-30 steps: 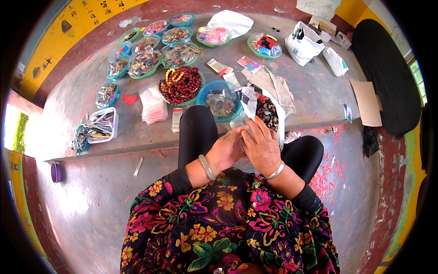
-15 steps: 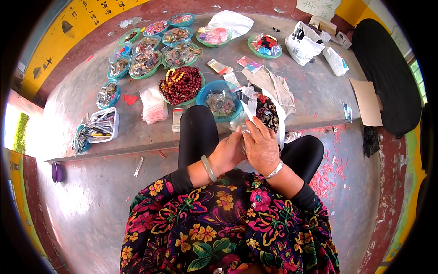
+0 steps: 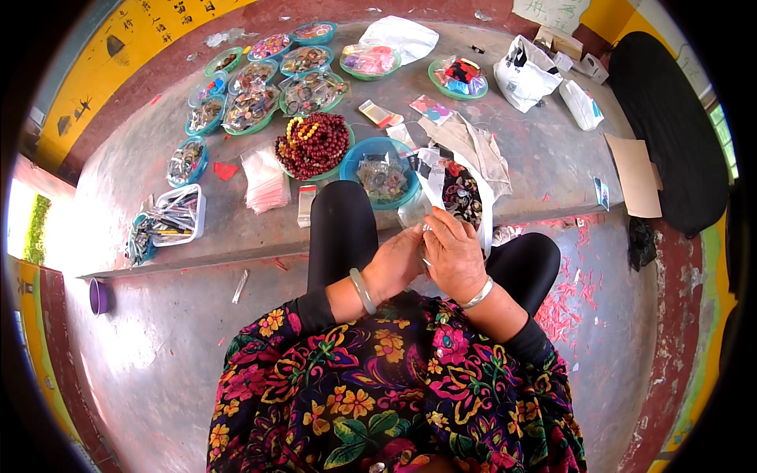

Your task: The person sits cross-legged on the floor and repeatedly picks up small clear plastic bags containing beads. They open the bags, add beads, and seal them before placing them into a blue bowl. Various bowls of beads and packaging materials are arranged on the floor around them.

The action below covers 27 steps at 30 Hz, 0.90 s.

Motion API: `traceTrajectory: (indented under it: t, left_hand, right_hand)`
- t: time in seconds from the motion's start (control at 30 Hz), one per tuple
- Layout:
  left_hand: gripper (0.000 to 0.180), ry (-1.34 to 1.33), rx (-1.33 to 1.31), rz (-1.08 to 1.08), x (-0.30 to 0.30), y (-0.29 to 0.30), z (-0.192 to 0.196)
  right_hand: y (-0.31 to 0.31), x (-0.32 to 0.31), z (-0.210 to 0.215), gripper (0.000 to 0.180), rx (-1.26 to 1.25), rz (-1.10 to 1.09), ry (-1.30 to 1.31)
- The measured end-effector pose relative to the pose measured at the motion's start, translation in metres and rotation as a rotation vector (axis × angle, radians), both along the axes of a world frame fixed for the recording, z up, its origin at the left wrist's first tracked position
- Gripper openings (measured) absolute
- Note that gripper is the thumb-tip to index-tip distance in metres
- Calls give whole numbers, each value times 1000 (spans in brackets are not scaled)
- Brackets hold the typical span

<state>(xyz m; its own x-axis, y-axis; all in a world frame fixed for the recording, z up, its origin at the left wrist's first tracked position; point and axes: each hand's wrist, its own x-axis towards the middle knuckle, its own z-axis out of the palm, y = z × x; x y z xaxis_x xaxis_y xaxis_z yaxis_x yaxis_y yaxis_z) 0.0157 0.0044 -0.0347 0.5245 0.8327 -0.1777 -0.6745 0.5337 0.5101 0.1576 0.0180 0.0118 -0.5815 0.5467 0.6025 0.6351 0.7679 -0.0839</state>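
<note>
From my end of the feed, I see a pale piece (image 3: 426, 228) where the hands meet, above the lap and just in front of the white bag (image 3: 432, 188); it is too small and covered to identify. The right hand (image 3: 453, 251) has its fingers close together and bent over the tips of the left hand (image 3: 397, 259), whose fingers are mostly hidden — I can't tell which of them pinch the piece.

A slip looks to me the likeliest trouble: with so little of it showing, a loosened fingertip could drop it into the lap or among the bag's dark contents (image 3: 465, 197), where I'd struggle to spot it.

Beyond the left hand sits the blue basin (image 3: 349, 175) of clear packets (image 3: 382, 175), beside the beads (image 3: 311, 150) — a forearm swung wide might knock either. Red scraps (image 3: 564, 307) litter the lower floor; a tiny dropped part could get lost there.
</note>
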Motion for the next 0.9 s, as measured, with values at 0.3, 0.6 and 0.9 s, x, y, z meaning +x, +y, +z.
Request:
traceTrajectory:
  t: [0.3, 0.6, 0.9]
  left_hand:
    - [41, 95, -95, -54, 5, -6, 20]
    - [44, 46, -14, 20, 2, -3, 5]
    - [54, 112, -27, 338, -11, 10, 13]
  right_hand:
    - [-3, 0, 2, 13, 39, -45, 19]
    - [1, 5, 2, 22, -138, -82, 15]
    - [5, 24, -17, 35, -1432, -62, 1069]
